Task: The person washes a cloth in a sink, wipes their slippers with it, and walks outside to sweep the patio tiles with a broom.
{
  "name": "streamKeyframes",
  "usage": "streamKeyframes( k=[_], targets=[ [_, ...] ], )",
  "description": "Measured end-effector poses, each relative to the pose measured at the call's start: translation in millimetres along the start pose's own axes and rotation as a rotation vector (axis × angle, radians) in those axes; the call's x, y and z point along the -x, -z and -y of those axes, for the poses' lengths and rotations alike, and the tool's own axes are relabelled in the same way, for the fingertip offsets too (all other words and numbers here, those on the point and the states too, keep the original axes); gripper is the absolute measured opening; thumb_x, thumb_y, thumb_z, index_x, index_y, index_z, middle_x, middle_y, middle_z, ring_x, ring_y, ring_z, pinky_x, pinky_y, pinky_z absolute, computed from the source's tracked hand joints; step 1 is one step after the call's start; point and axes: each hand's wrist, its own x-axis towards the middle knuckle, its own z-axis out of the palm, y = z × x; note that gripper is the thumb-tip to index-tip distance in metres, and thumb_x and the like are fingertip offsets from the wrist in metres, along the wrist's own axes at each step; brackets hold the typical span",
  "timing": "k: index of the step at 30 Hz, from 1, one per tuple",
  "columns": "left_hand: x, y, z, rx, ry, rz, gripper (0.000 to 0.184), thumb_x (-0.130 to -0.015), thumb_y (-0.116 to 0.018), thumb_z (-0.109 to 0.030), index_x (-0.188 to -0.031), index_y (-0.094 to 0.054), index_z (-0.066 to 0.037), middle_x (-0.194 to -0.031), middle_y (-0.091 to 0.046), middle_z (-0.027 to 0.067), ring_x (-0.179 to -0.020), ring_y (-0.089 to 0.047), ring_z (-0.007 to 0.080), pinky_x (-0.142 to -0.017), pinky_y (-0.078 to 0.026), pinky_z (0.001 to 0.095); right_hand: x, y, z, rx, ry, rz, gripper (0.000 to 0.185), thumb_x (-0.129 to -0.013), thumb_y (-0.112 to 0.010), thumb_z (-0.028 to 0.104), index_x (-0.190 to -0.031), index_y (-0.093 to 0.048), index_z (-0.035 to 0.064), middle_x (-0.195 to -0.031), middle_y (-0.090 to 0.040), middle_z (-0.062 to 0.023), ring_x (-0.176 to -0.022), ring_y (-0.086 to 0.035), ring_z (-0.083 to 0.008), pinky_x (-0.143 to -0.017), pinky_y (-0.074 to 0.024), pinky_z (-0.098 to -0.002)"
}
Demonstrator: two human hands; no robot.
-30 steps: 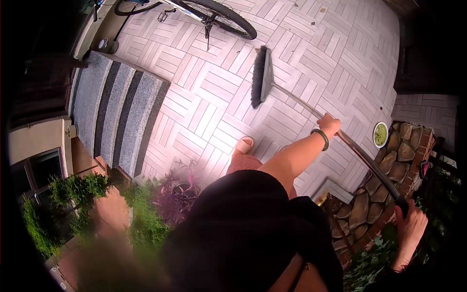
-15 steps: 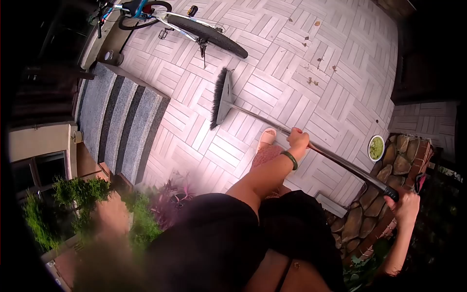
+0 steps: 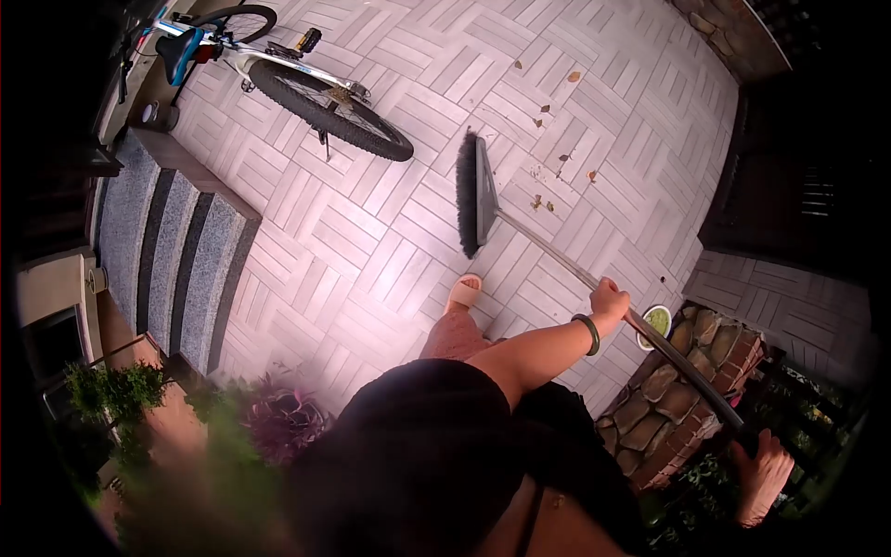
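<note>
My left hand (image 3: 609, 307), with a green bangle at its wrist, is closed around the metal handle of a broom (image 3: 557, 252) partway along. At the handle's dark top end, my right hand (image 3: 765, 472) is closed, its thumb along the grip; part of that grip is hidden. The broom's grey head (image 3: 484, 192) with dark bristles rests at the tiled floor, beyond my sandalled foot (image 3: 464, 292). Just right of the head lie several dry leaves (image 3: 542, 203) and small crumbs of debris.
A bicycle (image 3: 325, 107) stands at upper left. Granite steps (image 3: 190, 260) rise on the left. Potted plants (image 3: 283, 418) are at lower left. A white bowl with green contents (image 3: 644, 343) sits by a stone-and-brick border (image 3: 673, 401) on the right. More leaves (image 3: 574, 77) lie farther off.
The broom head has moved right across the tiles, away from the bicycle and closer to the leaves. Both hands moved along with the handle. The whole view has shifted too.
</note>
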Motion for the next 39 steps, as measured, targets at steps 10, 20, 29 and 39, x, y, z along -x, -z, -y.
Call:
streamKeyframes(
  k=[10,20,29,39],
  targets=[
    [-35,-127,-176,0.191,-0.094,0.12,0.02,-0.066,-0.057,-0.007,-0.082,-0.046,-0.003,-0.066,-0.054,0.0136,-0.059,-0.058,0.025,-0.052,-0.048,0.0372,-106,-68,-169,-0.009,0.022,-0.143,0.062,-0.067,-0.064,0.045,-0.11,-0.05,0.0031,-0.083,-0.055,-0.0152,-0.068,-0.055,-0.0321,-0.054,-0.0418,-0.0417],
    [-258,30,-252,0.082,0.008,-0.381,0.015,-0.069,-0.052,-0.009,-0.082,-0.048,-0.002,-0.078,-0.057,0.0178,-0.065,-0.061,0.0278,-0.048,-0.051,0.0374,-396,42,19,-0.228,0.361,-0.279,0.046,-0.063,-0.064,0.049,-0.071,-0.047,0.0066,-0.062,-0.053,-0.0084,-0.059,-0.056,-0.0248,-0.056,-0.0418,-0.0338],
    [-308,-51,-404,0.282,0.132,0.062,0.014,-0.069,-0.054,-0.009,-0.081,-0.047,-0.004,-0.072,-0.057,0.014,-0.057,-0.06,0.0225,-0.045,-0.051,0.0329,-477,124,-60,-0.031,0.203,-0.385,0.054,-0.057,-0.071,0.046,-0.089,-0.053,0.0068,-0.067,-0.051,-0.0089,-0.057,-0.052,-0.0279,-0.05,-0.0378,-0.0395],
    [-406,47,-634,0.465,-0.137,-0.085,0.016,-0.068,-0.054,-0.003,-0.08,-0.044,-0.004,-0.068,-0.055,0.0126,-0.051,-0.057,0.0215,-0.04,-0.048,0.0337,-676,241,-55,-0.089,0.3,-0.511,0.049,-0.068,-0.064,0.047,-0.087,-0.05,0.0048,-0.069,-0.049,-0.0131,-0.061,-0.054,-0.0315,-0.05,-0.0412,-0.0411]
  ],
)
